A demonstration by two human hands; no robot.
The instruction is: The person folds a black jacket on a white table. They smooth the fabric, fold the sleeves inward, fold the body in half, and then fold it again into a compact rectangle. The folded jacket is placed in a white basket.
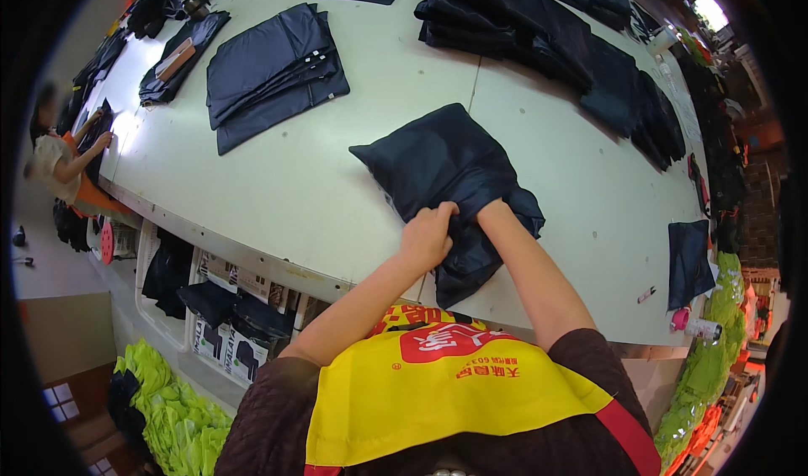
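A dark navy garment (446,173) lies on the pale bench (295,190), close to its near edge and roughly midway along it. The far part lies fairly flat, in a loose square with one corner pointing away. The near part is bunched and folded, with rumpled cloth trailing toward the bench's near edge.

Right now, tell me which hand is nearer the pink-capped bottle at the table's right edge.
Right. The right hand is tucked into the dark garment, on the side toward the pink-capped bottle. The left hand grips the same garment just beside it, farther from the bottle.
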